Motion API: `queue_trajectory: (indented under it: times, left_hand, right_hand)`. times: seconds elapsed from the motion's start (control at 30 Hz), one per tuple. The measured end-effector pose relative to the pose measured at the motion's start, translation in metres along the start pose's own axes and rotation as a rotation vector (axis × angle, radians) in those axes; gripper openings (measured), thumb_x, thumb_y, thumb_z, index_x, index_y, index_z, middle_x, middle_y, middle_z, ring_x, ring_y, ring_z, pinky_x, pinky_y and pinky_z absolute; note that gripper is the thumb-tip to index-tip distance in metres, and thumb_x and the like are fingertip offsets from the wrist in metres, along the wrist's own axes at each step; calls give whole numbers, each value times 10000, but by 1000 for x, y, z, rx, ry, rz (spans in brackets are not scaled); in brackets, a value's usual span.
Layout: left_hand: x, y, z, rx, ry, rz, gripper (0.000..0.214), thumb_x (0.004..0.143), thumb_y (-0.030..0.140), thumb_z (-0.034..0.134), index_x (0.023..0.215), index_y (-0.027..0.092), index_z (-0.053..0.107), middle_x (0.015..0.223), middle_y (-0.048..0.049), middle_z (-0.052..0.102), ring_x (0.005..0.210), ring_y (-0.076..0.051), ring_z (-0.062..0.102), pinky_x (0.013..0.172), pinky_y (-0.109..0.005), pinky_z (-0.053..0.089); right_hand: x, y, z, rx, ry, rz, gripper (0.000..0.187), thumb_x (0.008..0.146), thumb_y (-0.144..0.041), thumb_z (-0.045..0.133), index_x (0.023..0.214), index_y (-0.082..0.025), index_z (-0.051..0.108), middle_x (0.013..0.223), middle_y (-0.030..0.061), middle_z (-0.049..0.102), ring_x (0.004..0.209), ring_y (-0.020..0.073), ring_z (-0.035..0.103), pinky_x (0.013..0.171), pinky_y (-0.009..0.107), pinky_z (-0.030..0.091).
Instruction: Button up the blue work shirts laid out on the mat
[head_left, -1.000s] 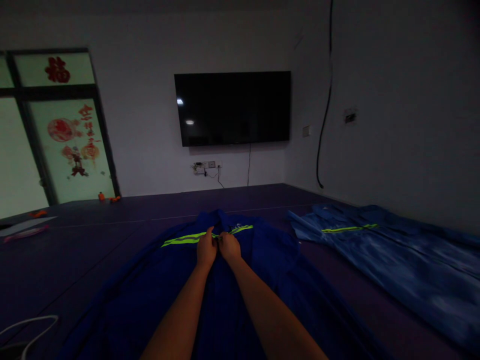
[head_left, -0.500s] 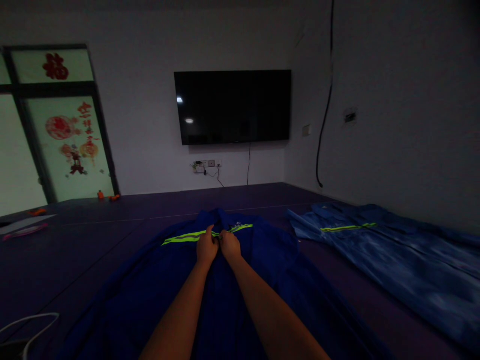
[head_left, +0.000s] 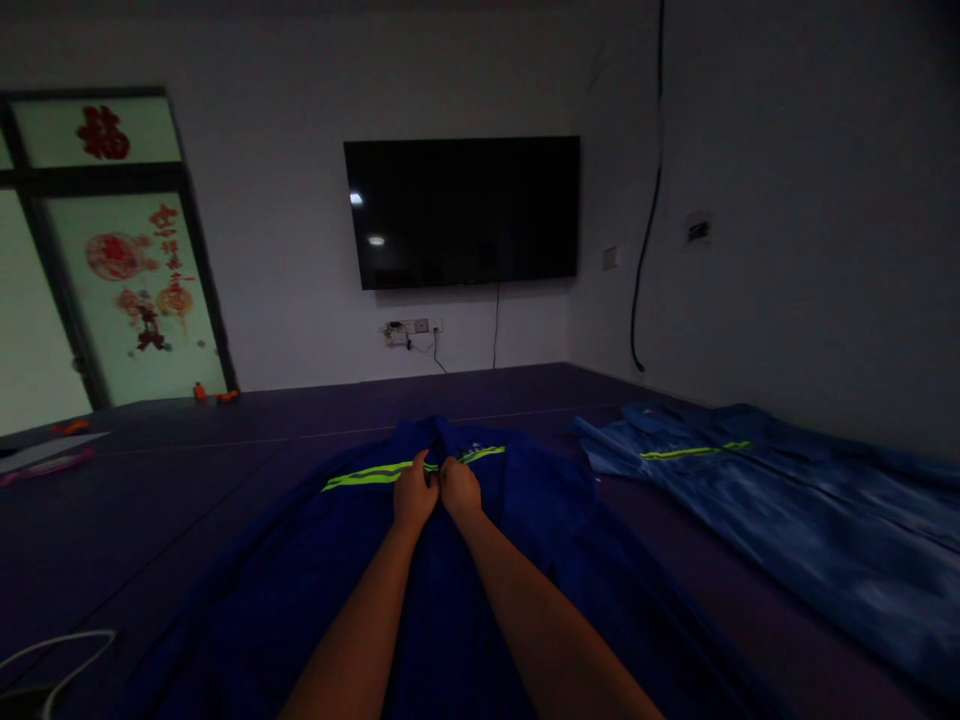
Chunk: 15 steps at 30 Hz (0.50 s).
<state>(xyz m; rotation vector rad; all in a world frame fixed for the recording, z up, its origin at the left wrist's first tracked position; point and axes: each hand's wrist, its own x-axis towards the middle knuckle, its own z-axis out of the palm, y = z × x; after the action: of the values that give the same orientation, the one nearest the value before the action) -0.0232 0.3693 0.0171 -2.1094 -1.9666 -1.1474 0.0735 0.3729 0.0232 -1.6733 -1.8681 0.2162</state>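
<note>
A dark blue work jacket (head_left: 517, 520) with a yellow-green reflective stripe lies spread on the dark purple floor mat (head_left: 187, 470) in front of me. My left hand (head_left: 415, 497) and my right hand (head_left: 460, 491) are side by side at the middle of its front, just below the stripe. Both hands have their fingers closed and pinch the jacket's front opening. What sits between the fingertips is too small and dark to make out. My bare forearms reach in from the bottom of the view.
A second, lighter blue jacket (head_left: 765, 490) with the same stripe lies flat at the right by the wall. A black TV (head_left: 461, 212) hangs on the far wall above sockets. A glass door (head_left: 120, 270) with red decorations is at left. White cable (head_left: 52, 650) lies bottom left.
Both hands stay pinched at the same spot on the jacket front. The view has shifted slightly; nothing else moved.
</note>
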Motion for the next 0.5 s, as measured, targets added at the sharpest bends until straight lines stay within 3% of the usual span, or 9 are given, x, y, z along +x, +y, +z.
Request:
queue_trajectory:
  times: [0.13,0.23,0.37,0.5]
  left_hand:
    - [0,0,1,-40,7,-6,476,807,243,472,1268,148,398,882,-93,645,875,-209,588,788,-300,402]
    - [2,-1,5,-126,42,-47,477,833,320,440,1268,130,401,1031,-140,620,994,-239,558,865,-336,382]
    - [9,-10,11,-424,34,-223,428,866,317,363,1240,122,431,1226,-155,523,1135,-240,481,948,-348,342]
    - [13,-19,13,-662,33,-316,376,870,283,339,1173,123,494,1161,-125,581,1118,-206,501,959,-333,349]
  right_hand:
    - [3,3,2,58,37,9,196,833,-216,432,979,-172,555,862,97,654,834,197,616,670,255,409]
    - [8,8,6,152,106,48,230,843,-201,401,1009,-186,560,888,88,655,840,183,614,681,242,412]
    - [18,20,17,326,161,49,318,839,-173,384,1126,-204,517,928,65,650,863,161,610,722,231,428]
    - [30,34,33,507,140,3,435,833,-179,378,1267,-207,399,935,53,642,799,152,620,706,248,460]
